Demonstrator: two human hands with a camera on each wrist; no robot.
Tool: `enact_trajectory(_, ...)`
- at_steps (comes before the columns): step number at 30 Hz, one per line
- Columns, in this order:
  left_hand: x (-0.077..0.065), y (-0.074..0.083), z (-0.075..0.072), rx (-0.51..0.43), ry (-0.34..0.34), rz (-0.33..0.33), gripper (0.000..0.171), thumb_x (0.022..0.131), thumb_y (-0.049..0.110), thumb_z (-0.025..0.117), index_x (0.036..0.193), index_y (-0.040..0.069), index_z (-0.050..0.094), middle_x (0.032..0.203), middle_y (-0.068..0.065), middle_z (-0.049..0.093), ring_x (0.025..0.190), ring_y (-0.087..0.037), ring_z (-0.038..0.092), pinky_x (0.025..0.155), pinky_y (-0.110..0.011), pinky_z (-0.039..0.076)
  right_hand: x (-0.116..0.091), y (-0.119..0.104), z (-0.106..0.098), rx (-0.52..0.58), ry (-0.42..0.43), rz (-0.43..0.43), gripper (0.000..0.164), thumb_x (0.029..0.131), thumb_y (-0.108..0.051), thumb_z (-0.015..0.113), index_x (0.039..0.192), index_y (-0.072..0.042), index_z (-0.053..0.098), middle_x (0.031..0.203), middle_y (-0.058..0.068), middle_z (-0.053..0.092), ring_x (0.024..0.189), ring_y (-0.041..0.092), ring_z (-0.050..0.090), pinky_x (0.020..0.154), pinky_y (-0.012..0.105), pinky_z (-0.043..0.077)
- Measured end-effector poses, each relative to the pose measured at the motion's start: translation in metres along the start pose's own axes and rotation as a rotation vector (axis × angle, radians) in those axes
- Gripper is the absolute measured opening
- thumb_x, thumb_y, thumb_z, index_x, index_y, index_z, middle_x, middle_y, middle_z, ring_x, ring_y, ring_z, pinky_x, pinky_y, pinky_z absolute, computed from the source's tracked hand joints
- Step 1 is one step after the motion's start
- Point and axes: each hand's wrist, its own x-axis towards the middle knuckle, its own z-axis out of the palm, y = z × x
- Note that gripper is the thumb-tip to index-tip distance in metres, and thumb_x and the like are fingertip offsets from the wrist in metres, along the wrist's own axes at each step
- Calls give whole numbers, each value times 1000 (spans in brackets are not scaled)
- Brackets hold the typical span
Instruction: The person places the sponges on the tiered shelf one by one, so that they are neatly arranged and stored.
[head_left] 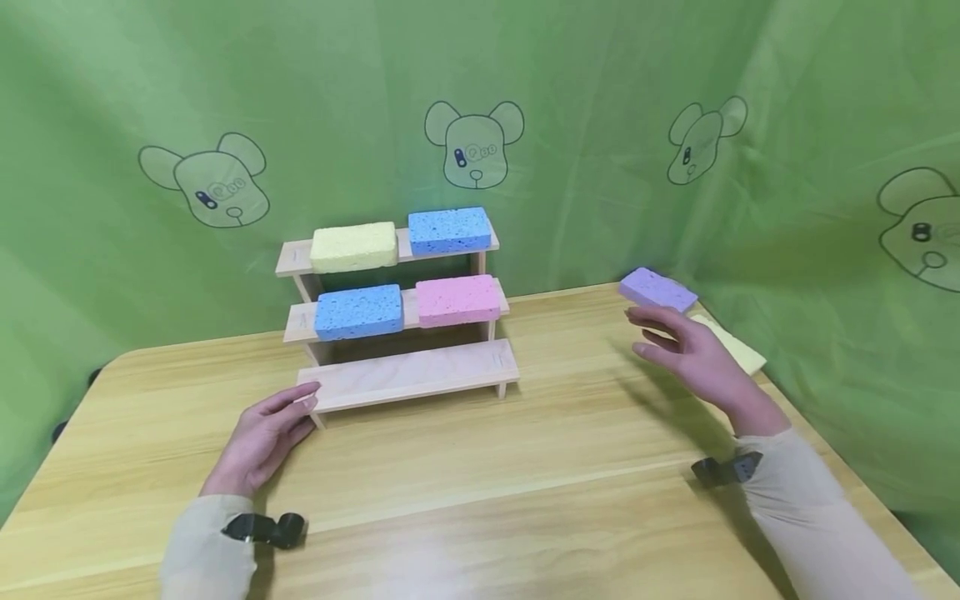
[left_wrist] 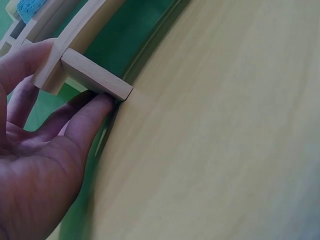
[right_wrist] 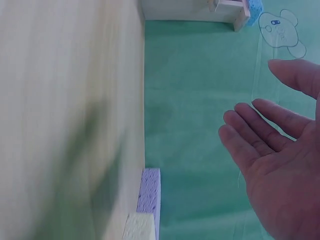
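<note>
Well, from my distant seat I saw a green curtain [head_left: 570, 150] that closed off the back and the right side, with outlined bear heads [head_left: 476, 150] printed on it. Against it stood a wooden table [head_left: 480, 500], and toward the back of that, left of centre, a three-step wooden rack [head_left: 408, 373].

The person's left hand [head_left: 262, 437] gripped the left end of the rack's lowest step, and on the left wrist view I had the fingers against the board and its leg. The right hand [head_left: 697, 358] hung in the air over the table's right side, fingers loose and apart, holding nothing.

On the top step sat a yellow sponge [head_left: 354, 248] with a blue sponge [head_left: 450, 230] to its right; on the middle step, another blue sponge [head_left: 360, 312] was beside a pink sponge [head_left: 459, 300]. Near the right hand, by the curtain, lay a purple sponge [head_left: 657, 290] and a second yellow sponge [head_left: 731, 343], partly hidden; I couldn't tell whether those two touched. Smallest was the black wrist camera [head_left: 288, 530] on the left sleeve.
</note>
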Motion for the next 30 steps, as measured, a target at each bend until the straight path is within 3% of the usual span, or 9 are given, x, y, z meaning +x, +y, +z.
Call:
enact_trajectory(6,1,0,2,4,3,1,19,95,4,65,103,17,77,120,5,59,106,-11,63,96,-29,50,-15,12,-9,-8,28,-36,49,93,1,65,137,11,46,130,-3,55,123,7,50,103,20,41)
enact_trajectory(12,0,0,2,6,13,-7,19,94,5,66,102,18,77,122,4,57,106,-11,63,97,-30,50,-26,23,-17,-62,69,-7,52,91,3,67,137,12,46,134,13,52,122,1,46,103,13,38)
enact_trajectory(15,-1,1,1,8,10,-2,19,95,6,65,102,18,77,122,5,57,106,-10,62,97,-29,50,-28,27,-23,-125,105,30,54,90,0,68,139,9,46,136,18,48,125,8,44,105,13,35)
enact_trajectory(17,-1,1,1,13,6,4,19,95,6,65,103,19,76,122,5,57,106,-10,62,96,-29,50,-30,29,-27,-172,124,69,56,91,-3,69,141,6,45,138,20,45,131,21,40,112,23,31)
enact_trajectory(19,-2,1,1,16,4,9,19,95,6,65,103,19,76,122,5,56,106,-10,62,96,-28,50,-32,31,-32,-230,136,107,57,93,-9,68,142,4,44,141,25,42,134,37,36,115,43,29)
enact_trajectory(22,-1,0,1,12,5,7,19,95,6,65,103,18,76,122,4,57,106,-10,62,96,-28,50,-35,36,-41,-328,150,157,58,95,-16,66,143,4,41,143,32,35,130,56,30,107,70,23)
enact_trajectory(24,-1,-1,1,12,6,8,18,95,5,66,103,18,76,122,4,57,106,-11,62,96,-28,51,-37,39,-46,-383,157,186,61,96,-21,65,144,5,39,144,36,32,127,60,29,100,77,22)
enact_trajectory(30,0,-1,0,14,7,18,19,95,5,65,103,18,76,120,6,59,106,-10,63,96,-29,51,-40,47,-57,-420,133,280,76,95,-28,67,147,10,28,144,42,23,125,64,24,98,78,21)
